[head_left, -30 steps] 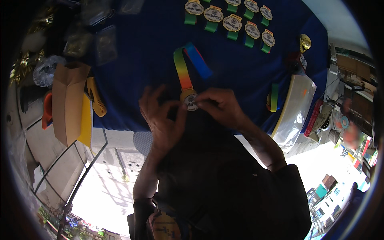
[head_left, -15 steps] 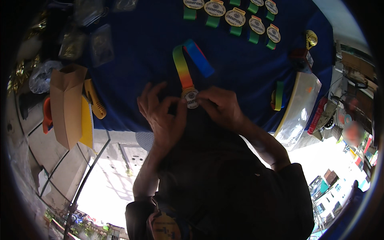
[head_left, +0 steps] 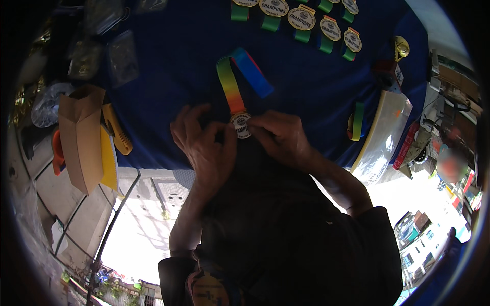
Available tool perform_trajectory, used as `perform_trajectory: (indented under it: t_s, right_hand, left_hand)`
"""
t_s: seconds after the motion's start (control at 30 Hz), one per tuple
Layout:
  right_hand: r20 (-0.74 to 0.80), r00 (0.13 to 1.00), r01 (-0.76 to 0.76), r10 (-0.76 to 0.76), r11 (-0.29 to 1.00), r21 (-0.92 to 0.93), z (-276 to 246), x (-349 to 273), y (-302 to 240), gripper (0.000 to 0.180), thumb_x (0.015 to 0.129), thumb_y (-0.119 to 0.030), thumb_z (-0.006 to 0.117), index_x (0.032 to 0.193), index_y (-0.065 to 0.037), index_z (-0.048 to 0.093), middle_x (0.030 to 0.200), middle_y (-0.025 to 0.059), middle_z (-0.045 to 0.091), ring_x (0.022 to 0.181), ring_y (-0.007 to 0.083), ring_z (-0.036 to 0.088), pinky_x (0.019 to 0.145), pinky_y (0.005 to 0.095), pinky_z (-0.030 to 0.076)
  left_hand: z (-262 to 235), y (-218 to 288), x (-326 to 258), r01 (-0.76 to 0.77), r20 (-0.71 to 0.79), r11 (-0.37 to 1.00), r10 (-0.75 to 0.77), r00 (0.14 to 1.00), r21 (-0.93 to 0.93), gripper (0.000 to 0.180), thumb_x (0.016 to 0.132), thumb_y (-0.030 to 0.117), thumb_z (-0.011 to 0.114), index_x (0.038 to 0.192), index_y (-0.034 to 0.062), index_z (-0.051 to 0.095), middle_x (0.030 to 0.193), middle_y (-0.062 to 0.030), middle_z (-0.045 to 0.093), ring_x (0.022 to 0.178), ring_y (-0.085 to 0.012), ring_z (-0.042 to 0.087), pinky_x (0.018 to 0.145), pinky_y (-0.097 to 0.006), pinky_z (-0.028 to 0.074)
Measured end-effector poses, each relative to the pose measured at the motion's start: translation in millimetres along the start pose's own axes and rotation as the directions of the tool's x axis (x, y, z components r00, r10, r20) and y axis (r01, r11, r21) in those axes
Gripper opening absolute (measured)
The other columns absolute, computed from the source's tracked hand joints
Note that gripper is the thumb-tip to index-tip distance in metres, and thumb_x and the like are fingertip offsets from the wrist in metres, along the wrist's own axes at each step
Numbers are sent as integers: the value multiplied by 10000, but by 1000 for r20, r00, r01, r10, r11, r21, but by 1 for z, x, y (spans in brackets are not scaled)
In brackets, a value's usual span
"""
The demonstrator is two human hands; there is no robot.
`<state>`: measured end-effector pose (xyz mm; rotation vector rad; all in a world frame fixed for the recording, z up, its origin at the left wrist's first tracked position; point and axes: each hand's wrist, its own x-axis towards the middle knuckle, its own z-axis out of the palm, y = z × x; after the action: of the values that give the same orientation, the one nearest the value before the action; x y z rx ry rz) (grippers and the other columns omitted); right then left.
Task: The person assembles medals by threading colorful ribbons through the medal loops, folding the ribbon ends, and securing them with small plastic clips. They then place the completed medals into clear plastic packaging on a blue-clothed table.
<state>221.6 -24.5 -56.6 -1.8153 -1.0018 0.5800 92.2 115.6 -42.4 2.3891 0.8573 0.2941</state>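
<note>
A round medal (head_left: 241, 126) with a pale printed face and gold rim lies at the near part of the blue cloth, close to my body. Its rainbow ribbon (head_left: 228, 79) runs away from me and folds over into a blue end. The thumb and a fingertip of my left hand (head_left: 204, 140) press at the medal's left edge, the other fingers raised and curled. From the other side, my right hand (head_left: 279, 131) pinches the right edge, its fingertips covering part of the face.
Finished-looking medals (head_left: 301, 19) with green ribbons stand in rows at the far right. A brown paper bag (head_left: 81, 137), a yellow cutter (head_left: 117, 130) and clear packets (head_left: 122, 58) are on the left. Rightward are a ribboned medal (head_left: 356, 122), a plastic-sleeve stack (head_left: 380, 137) and a gold trophy (head_left: 400, 48).
Both hands stay at the medal's edges with only slight finger movement. The whole view has shifted a little.
</note>
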Motion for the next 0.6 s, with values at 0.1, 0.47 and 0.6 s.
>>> perform_trajectory:
  t_s: [0.1,0.47,0.6]
  right_hand:
    - [3,1000,1,-1,1000,-9,-1,1,-1,132,877,15,758,1007,4,740,825,135,716,694,231,719,575,325,529]
    - [14,1000,-10,10,1000,-12,-2,4,-3,139,874,17,759,1011,9,743,778,134,699,647,227,699,545,323,505]
    - [23,1000,-18,19,1000,-26,-2,5,-3,137,875,20,753,1011,13,742,790,140,705,662,235,711,551,324,513]
  left_hand:
    - [0,0,1,7,7,1000,-7,1000,14,114,767,162,805,747,71,740,1298,-131,604,1356,-392,422,1144,-573,251]
    - [0,1,2,24,11,999,-25,1000,30,119,753,157,804,718,71,730,1291,-129,598,1358,-391,420,1142,-577,253]
    - [0,2,1,33,12,999,-34,999,29,116,748,156,804,715,74,729,1288,-127,597,1359,-388,419,1143,-578,252]
